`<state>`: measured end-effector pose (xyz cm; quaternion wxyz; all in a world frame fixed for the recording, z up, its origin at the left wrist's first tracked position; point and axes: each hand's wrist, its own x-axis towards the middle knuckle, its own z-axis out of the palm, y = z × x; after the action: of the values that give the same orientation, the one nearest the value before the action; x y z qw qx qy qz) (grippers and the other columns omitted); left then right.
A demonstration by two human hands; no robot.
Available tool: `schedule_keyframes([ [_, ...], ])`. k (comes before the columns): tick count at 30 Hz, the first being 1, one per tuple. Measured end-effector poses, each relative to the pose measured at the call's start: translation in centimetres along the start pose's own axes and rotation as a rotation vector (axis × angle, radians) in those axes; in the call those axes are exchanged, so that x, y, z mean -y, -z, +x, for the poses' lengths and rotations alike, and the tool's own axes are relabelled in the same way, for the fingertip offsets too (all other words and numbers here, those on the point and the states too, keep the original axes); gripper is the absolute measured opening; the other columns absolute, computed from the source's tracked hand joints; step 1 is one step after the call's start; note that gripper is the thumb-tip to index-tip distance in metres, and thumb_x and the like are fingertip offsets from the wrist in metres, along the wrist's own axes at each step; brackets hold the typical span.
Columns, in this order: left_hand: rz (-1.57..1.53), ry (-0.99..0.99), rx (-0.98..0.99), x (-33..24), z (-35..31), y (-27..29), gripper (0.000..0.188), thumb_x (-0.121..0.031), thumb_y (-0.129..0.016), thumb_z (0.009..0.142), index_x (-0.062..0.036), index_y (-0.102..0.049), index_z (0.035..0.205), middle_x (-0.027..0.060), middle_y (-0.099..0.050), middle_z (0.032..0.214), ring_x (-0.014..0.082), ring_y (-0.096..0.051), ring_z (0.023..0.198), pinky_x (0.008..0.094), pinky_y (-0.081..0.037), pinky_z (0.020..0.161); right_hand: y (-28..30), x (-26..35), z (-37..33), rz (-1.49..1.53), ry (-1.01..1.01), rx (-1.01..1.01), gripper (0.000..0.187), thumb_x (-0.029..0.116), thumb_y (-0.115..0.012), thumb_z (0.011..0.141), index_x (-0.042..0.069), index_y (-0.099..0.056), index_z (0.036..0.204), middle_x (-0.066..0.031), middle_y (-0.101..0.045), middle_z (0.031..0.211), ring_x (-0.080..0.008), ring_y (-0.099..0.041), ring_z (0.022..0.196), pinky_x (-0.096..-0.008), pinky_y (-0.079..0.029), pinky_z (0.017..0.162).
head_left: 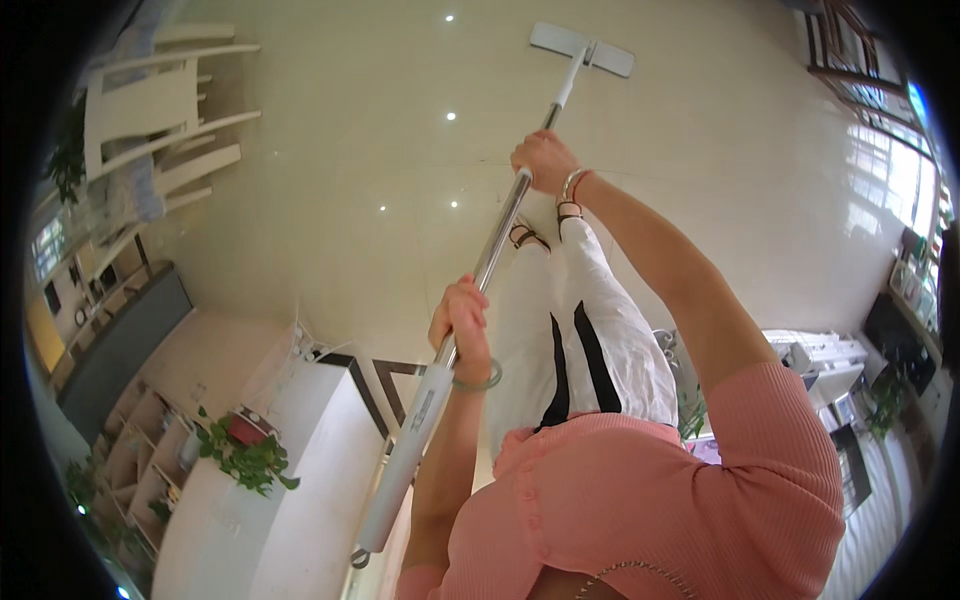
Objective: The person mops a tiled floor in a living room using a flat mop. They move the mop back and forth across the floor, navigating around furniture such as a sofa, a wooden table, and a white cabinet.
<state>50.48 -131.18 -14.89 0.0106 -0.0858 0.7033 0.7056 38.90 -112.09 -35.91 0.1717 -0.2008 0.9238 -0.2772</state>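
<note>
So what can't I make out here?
In the head view:
- Underside of the flat mop head: faces the floor.
- Mop pole where the right hand grips: covered by that hand.
- Red plant pot: partly behind leaves.
- Dark wooden furniture, upper right: cut off by the picture's dark edge.

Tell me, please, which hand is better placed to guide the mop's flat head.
Probably the right hand: it grips the silvery pole closer to the flat head, while the left hand holds the pole farther back, near the white handle.
</note>
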Motion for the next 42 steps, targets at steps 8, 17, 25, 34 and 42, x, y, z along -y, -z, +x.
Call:
schedule_keyframes([
  [8, 0.112, -0.024, 0.24, -0.1, 2.0, -7.7, 0.028, -0.008, -0.044, 0.098, -0.005, -0.043, 0.07, 0.0037, -0.047, 0.066, 0.0145, -0.054, 0.072, 0.0443, -0.042, 0.101, 4.0, -7.2, -3.7, -0.012, -0.172, -0.071, 0.012, 0.015, -0.07, 0.073, 0.018, -0.064, 0.083, 0.0018, -0.063, 0.088, -0.0192, -0.057, 0.103, -0.0396, -0.035, 0.106],
  [17, 0.187, -0.046, 0.442, -3.0, -2.7, 2.2, 0.02, -0.006, -0.043, 0.095, -0.0039, -0.044, 0.075, 0.0054, -0.048, 0.068, 0.0179, -0.055, 0.075, 0.0483, -0.043, 0.1, -2.8, 3.5, -9.6, 0.171, -0.279, -0.284, 0.013, 0.014, -0.07, 0.07, 0.02, -0.063, 0.079, 0.0042, -0.06, 0.084, -0.0187, -0.056, 0.098, -0.0409, -0.036, 0.104],
  [25, 0.318, -0.017, 0.603, -8.3, -3.8, 18.4, 0.021, -0.005, -0.044, 0.092, -0.0052, -0.043, 0.072, 0.0069, -0.051, 0.069, 0.0191, -0.055, 0.073, 0.0507, -0.043, 0.099, -11.4, 20.8, -7.4, 0.362, -0.34, -0.538, 0.014, 0.01, -0.068, 0.068, 0.019, -0.059, 0.073, 0.0016, -0.058, 0.078, -0.0199, -0.057, 0.093, -0.041, -0.036, 0.101],
  [34, 0.408, 0.051, 0.469, -11.3, -5.2, 27.8, 0.029, -0.002, -0.043, 0.093, -0.008, -0.037, 0.065, 0.0049, -0.046, 0.063, 0.0166, -0.05, 0.067, 0.045, -0.046, 0.091, -14.5, 30.7, -5.3, 0.384, -0.244, -0.346, 0.005, 0.02, -0.066, 0.078, 0.018, -0.062, 0.076, 0.0021, -0.062, 0.078, -0.0185, -0.059, 0.091, -0.0377, -0.039, 0.092],
  [42, 0.196, 0.033, 0.509, -7.2, -8.0, 22.6, 0.027, -0.013, -0.036, 0.101, -0.011, -0.032, 0.074, 0.0022, -0.036, 0.068, 0.0172, -0.043, 0.075, 0.0449, -0.038, 0.1, -13.2, 24.4, -10.6, 0.289, -0.238, -0.213, 0.003, 0.018, -0.065, 0.078, 0.017, -0.065, 0.08, 0.0023, -0.065, 0.079, -0.0158, -0.06, 0.092, -0.0351, -0.04, 0.087],
])
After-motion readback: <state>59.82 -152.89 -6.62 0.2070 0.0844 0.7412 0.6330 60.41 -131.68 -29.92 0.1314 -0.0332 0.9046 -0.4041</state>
